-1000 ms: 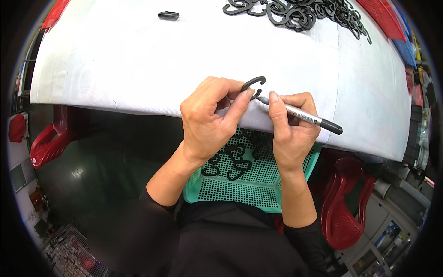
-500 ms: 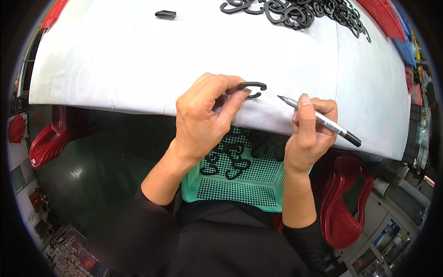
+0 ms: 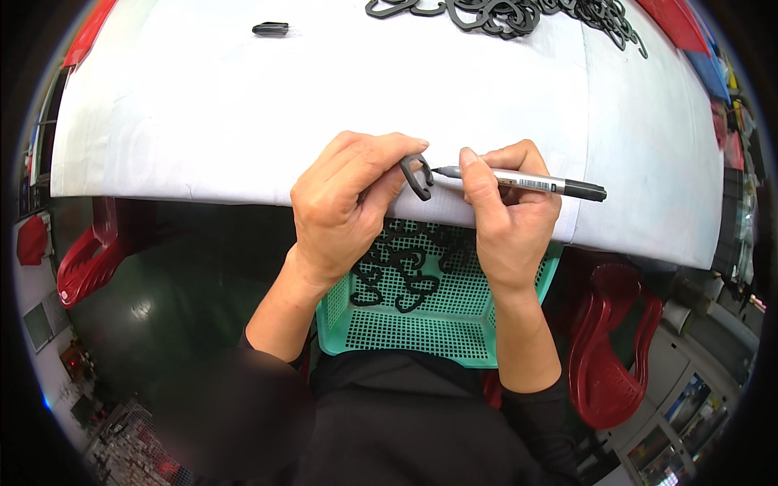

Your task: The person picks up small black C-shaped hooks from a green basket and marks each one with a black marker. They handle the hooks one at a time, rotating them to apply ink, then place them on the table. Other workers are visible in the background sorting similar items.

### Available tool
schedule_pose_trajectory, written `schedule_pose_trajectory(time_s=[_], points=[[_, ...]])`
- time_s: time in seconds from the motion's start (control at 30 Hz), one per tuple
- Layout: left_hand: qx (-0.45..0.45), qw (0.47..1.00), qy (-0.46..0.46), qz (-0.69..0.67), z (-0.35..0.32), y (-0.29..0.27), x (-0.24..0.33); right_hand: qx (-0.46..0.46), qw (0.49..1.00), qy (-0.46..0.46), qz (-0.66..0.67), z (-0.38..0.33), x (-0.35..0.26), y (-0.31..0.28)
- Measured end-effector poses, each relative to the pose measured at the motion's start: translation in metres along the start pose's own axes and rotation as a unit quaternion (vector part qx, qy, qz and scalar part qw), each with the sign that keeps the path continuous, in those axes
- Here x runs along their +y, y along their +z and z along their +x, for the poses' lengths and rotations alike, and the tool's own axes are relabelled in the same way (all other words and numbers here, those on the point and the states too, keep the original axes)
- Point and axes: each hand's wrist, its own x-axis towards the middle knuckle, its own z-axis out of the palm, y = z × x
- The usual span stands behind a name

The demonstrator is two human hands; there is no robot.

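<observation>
My left hand (image 3: 344, 198) pinches a black C-shaped hook (image 3: 416, 177) between thumb and fingers, just above the table's near edge. My right hand (image 3: 515, 206) grips a marker pen (image 3: 527, 181) with a silver-grey barrel and a black end. The pen lies nearly level, its dark tip at the hook's open side; whether it touches I cannot tell. Below my hands, a green mesh basket (image 3: 405, 336) holds several black hooks (image 3: 415, 283) of the same sort.
A white-covered table (image 3: 203, 105) spreads ahead. On it lie a black pen cap (image 3: 271, 29) at far left and a pile of black hooks (image 3: 502, 16) at the back. Red plastic chairs (image 3: 608, 364) stand at right and left under the table edge.
My left hand has turned the hook from lying sideways to more upright. The pen has come leftward to the hook and swung closer to level.
</observation>
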Motion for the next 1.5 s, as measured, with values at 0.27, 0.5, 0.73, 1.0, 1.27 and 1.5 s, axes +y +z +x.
schedule_pose_trajectory(time_s=[0.27,0.5,0.73,1.0,1.27,1.5], points=[[0.008,1.0,0.006,-0.006,0.0,0.002,-0.001,-0.007,0.999,-0.01,-0.05,0.001,-0.004,0.0],[0.006,1.0,0.014,-0.002,-0.001,0.0,-0.003,-0.006,0.998,-0.01,-0.069,-0.001,0.001,0.001],[-0.25,0.964,0.084,-0.032,0.003,-0.024,-0.005,0.078,0.994,-0.061,0.042,0.02,-0.005,-0.011],[-0.307,0.943,0.024,-0.129,0.014,-0.032,-0.005,-0.045,0.812,-0.398,-0.425,0.127,-0.004,-0.015],[-0.152,0.912,-0.246,-0.291,0.001,-0.006,-0.007,-0.123,0.811,-0.415,-0.394,0.106,0.013,-0.02],[-0.144,0.823,-0.338,-0.433,0.02,-0.004,-0.013,-0.167,0.816,-0.454,-0.315,0.035,-0.016,-0.016]])
